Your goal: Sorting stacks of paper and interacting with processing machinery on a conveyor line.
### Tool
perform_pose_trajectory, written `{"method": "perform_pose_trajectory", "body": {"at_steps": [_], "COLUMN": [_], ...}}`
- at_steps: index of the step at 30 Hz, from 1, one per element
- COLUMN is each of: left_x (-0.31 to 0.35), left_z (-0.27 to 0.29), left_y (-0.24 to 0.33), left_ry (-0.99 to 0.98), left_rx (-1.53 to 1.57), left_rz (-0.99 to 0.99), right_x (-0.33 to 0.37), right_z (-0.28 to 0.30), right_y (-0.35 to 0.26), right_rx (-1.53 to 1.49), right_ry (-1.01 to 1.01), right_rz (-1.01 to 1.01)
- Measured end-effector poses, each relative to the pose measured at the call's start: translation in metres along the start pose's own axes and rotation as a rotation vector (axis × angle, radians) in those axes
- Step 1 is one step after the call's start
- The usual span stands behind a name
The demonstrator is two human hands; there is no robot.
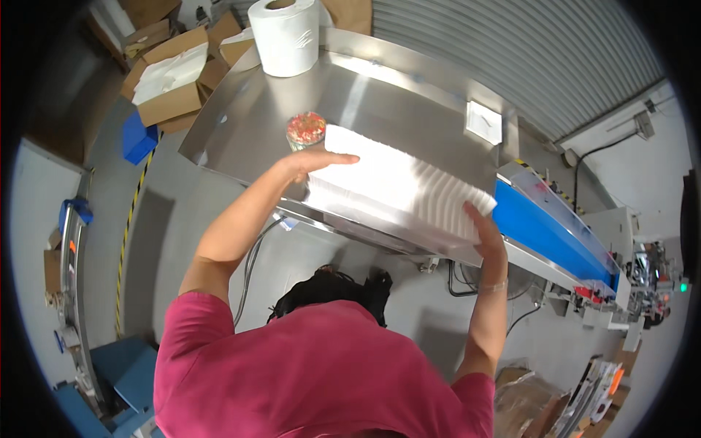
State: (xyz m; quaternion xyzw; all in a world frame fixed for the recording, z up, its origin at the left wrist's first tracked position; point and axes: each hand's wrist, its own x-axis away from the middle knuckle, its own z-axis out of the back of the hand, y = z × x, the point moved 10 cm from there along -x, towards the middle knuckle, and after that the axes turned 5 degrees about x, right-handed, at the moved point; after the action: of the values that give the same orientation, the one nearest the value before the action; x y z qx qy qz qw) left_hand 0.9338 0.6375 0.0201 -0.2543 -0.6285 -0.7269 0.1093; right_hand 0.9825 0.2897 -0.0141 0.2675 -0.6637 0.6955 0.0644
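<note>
A long white stack of thin, layered pieces, its exact kind unclear, spans the space between my hands at the near edge of the steel table. My left hand grips its left end, thumb laid along the top and the other fingers mostly hidden. At the right end my right hand is closed round the stack, fingers over its edge. Just beyond my left hand stands a round clear tub with red and yellowish contents. Glare washes out part of the stack's top.
A large white roll stands at the table's far left. On its far right lies a small white square item. A blue conveyor belt runs off to the right. Open cardboard boxes and a blue bin sit beyond the table's left side.
</note>
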Motion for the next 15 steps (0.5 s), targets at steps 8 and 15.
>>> {"method": "perform_pose_trajectory", "body": {"at_steps": [8,15], "left_x": [-0.002,0.052], "left_z": [0.023,-0.026], "left_y": [-0.037,-0.054], "left_ry": [0.262,0.403], "left_rx": [0.059,-0.068], "left_rz": [-0.002,0.352], "right_x": [-0.114,-0.140], "right_z": [-0.040,-0.093], "right_y": [-0.070,-0.148], "right_rx": [0.427,0.910], "right_ry": [-0.294,-0.470], "right_rz": [0.049,0.347]}}
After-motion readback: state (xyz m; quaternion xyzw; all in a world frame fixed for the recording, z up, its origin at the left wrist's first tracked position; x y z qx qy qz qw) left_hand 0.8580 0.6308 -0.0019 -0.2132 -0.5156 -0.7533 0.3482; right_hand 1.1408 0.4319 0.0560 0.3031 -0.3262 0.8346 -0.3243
